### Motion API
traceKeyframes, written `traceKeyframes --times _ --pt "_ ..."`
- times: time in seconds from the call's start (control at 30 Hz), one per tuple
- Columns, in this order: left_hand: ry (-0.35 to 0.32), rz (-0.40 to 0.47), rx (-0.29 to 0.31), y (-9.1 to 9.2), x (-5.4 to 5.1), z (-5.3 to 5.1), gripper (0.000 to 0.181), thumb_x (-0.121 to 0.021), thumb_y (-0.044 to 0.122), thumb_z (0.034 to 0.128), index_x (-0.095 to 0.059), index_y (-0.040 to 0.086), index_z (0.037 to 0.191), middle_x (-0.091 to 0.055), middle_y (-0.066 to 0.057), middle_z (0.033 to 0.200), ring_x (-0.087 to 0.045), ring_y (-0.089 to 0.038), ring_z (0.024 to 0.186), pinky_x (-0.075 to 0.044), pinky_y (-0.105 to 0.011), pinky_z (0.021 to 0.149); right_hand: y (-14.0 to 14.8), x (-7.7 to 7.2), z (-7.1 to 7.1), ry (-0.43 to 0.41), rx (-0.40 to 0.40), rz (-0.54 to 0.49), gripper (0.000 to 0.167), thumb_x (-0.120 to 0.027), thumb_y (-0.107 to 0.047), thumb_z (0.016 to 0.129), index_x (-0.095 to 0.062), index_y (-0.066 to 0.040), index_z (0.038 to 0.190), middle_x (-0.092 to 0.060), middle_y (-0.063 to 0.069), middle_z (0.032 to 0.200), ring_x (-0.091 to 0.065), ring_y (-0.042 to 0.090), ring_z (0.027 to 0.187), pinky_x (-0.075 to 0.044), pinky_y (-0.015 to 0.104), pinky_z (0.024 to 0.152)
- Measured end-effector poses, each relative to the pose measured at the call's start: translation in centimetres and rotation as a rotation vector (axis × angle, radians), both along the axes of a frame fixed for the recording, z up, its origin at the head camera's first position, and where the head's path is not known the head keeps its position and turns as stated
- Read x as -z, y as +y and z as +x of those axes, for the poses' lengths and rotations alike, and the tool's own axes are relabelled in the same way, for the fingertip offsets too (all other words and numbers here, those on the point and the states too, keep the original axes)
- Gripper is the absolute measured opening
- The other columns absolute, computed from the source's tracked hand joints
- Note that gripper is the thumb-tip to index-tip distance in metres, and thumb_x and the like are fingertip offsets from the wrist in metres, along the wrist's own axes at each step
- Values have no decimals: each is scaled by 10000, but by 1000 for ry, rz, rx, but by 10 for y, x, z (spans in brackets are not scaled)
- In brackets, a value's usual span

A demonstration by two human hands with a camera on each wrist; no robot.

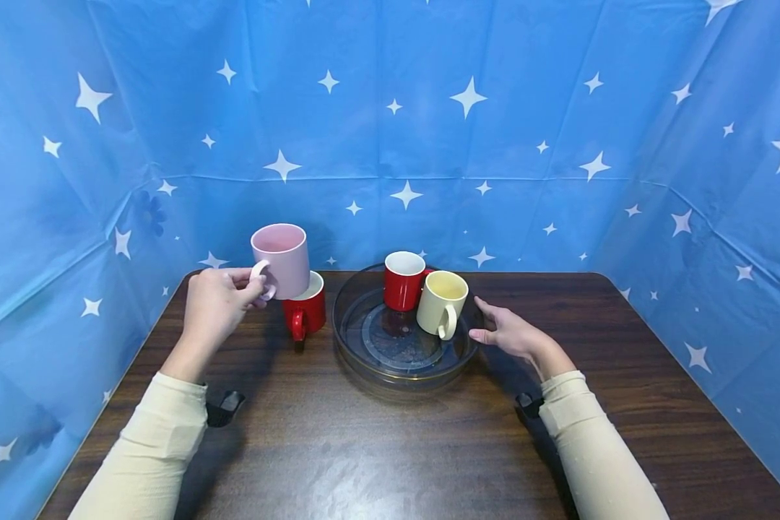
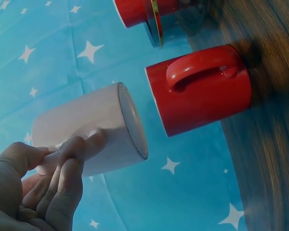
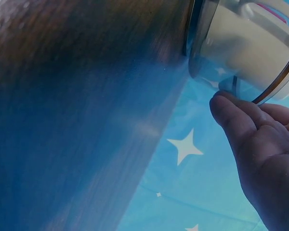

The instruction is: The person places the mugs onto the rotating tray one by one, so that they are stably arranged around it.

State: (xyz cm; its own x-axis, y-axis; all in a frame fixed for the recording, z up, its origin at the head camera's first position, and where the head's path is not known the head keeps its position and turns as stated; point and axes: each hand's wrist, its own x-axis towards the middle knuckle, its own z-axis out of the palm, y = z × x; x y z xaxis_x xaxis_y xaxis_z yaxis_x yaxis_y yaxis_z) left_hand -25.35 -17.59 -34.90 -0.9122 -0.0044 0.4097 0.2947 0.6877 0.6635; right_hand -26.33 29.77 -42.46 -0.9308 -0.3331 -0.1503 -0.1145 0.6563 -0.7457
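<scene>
Far left on my feed there's a cream sleeve, and coming out of it is the left hand. The fingers on that one are pinched on the handle of a pink mug, so no mystery there. The mug's up in the air, roughly upright, and from the left wrist cam I can see its base hanging free.

Just past it I've got a red mug standing upright on the dark wood tabletop, white inside, handle turned toward the near side. From the head cam the pink one covers part of it, but the left wrist view shows a gap between the two.

Next along is a clear glass bowl, round with a wide flat bottom, sitting on the tabletop. Inside it, toward the back, is a second red mug with its handle pointing right. A cream mug stands in there too, a bit nearer and to the right, yellow inside, handle facing me. Can't tell if those two touch.

Then the right hand at the bowl's right edge, fingers fairly straight, thumb spread apart from them. Whether it's actually touching the glass, I honestly can't tell.
</scene>
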Motion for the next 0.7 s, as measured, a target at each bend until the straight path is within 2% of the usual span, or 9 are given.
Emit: traceKeyframes --times 0.2,0.37,0.7 --pt "-7 -12 5 1 1 0 263 -677 136 976 -743 -76 1118 -752 -196 814 -706 -259 694 -427 -219 472 0 0 0 -11 4 -2 813 -626 -188 1012 -109 28 1602 -135 310 1633 -160 466 1500 -229 585 1179" --pt "-28 2 11 3 -1 1 265 -674 132 978 -738 -73 1134 -753 -204 834 -724 -286 717 -441 -214 480 0 -1 -1 -3 2 21 812 -626 -198 1013 -116 24 1604 -151 317 1627 -170 473 1496 -234 590 1176" --pt "-67 -4 21 7 -3 2 280 -689 150 977 -735 -64 1151 -755 -195 840 -720 -290 737 -441 -225 499 0 0 0 -2 -2 -1 813 -627 -189 1011 -111 31 1601 -133 313 1631 -165 474 1496 -235 586 1176"
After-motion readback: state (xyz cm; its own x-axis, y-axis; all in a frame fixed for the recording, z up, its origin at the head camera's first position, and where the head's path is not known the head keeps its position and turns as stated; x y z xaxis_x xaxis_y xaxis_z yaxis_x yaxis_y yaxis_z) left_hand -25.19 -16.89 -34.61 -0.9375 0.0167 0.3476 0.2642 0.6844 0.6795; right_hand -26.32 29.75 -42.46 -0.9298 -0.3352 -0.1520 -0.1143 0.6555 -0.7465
